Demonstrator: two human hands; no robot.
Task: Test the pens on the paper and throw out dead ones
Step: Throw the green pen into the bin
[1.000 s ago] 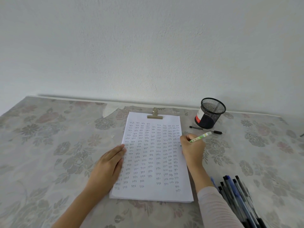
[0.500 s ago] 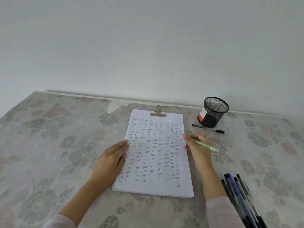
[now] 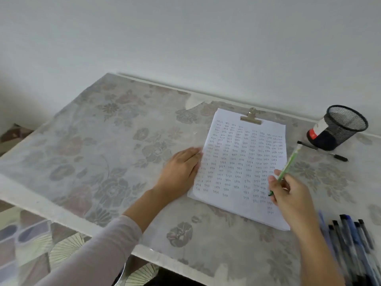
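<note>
Fingers of right hand (image 3: 288, 195) pinch green pen (image 3: 288, 164) low on barrel, near tip. Tip at lower right of paper (image 3: 243, 162), among tally marks; contact cannot tell. Judged: pen light, stiff, smooth plastic. Low grip gives control; light pressure enough. Flat left hand (image 3: 181, 170), fingers straight and together, rests on paper's left edge. Sheets thin, likely slide. Only clip (image 3: 251, 118) at top binds them, so keep palm down. Near right: spare pens (image 3: 354, 240). Beyond: mesh cup (image 3: 338, 129).
</note>
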